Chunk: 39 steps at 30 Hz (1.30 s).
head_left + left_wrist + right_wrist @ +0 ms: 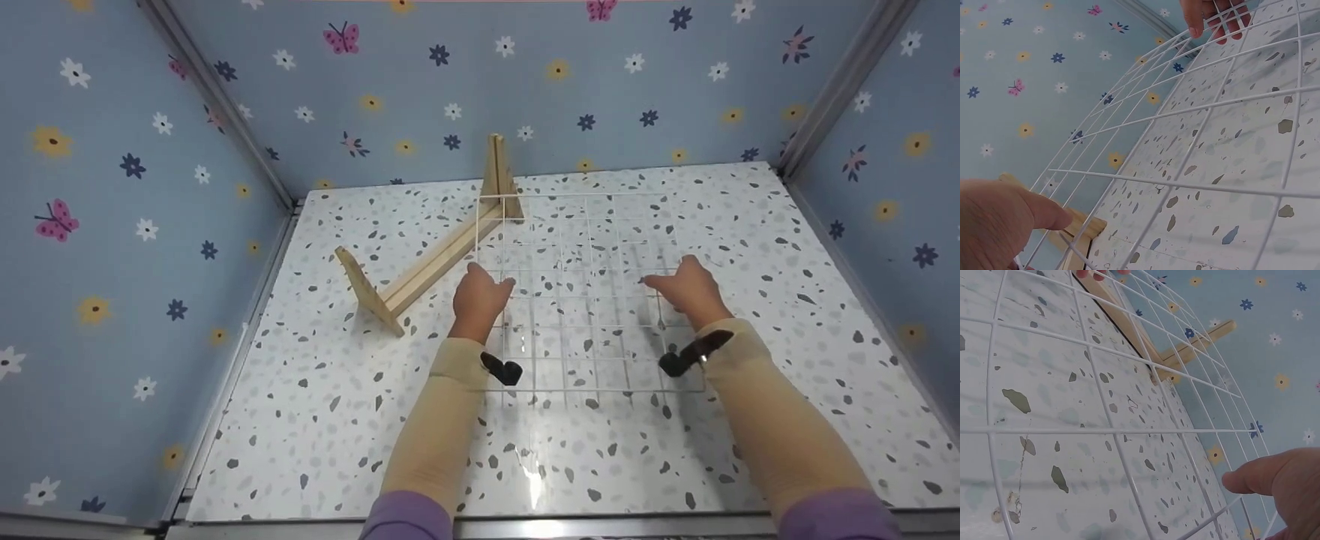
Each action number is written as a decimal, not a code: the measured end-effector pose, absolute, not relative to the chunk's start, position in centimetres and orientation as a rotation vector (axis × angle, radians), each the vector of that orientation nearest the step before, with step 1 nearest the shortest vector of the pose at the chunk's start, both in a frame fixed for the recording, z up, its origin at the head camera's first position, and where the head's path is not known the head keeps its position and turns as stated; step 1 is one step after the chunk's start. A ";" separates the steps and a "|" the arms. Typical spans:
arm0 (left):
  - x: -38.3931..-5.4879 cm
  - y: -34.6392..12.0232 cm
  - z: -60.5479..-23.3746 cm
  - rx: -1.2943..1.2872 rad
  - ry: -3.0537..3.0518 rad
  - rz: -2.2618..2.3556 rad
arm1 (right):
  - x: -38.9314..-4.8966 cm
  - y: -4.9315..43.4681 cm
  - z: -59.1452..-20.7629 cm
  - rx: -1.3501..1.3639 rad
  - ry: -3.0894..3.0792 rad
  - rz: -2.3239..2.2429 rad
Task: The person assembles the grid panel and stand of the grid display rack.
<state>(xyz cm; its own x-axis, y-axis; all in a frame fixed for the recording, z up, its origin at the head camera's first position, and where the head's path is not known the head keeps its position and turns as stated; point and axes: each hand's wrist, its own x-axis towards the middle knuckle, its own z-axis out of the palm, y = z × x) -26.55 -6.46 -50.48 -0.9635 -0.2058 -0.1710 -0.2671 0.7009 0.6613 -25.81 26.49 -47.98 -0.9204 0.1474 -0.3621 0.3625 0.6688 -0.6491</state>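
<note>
A white wire grid panel (592,390) is held above the speckled tabletop by both hands, one at each side edge. My left hand (480,300) grips its left edge, and in the left wrist view the thumb (1050,214) lies over the wires. The right hand (690,289) grips the opposite edge, its thumb (1247,479) on the near side of the wires and its fingers (1230,28) behind them. Beyond the panel's left side stands a wooden frame (450,255) with two upright ends joined by a long bar. The panel's far left corner overlaps one upright in the head view.
The white tabletop (300,420) has grey speckles and a metal front edge (600,527). Blue flowered walls (420,90) enclose it at the back and on both sides. A black wrist strap (697,352) with a small device is on each sleeve.
</note>
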 end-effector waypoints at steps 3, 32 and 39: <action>-26.6 -6.4 -50.2 -0.391 2.804 1.113 | -25.9 26.5 -47.8 0.413 2.601 -1.104; -27.4 -6.8 -48.0 -0.284 2.855 1.305 | -26.5 26.3 -45.5 0.381 2.738 -1.074; -27.6 -6.7 -47.6 -0.261 2.888 1.245 | -26.4 26.3 -45.0 0.362 2.786 -1.080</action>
<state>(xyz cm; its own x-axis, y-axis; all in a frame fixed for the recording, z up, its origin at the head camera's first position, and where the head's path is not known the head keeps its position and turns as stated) -27.63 -6.75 -47.59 -0.9862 -0.1572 -0.0523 -0.1459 0.6750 0.7232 -26.40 26.33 -45.02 -0.9625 0.1743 -0.2079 0.2689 0.7147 -0.6456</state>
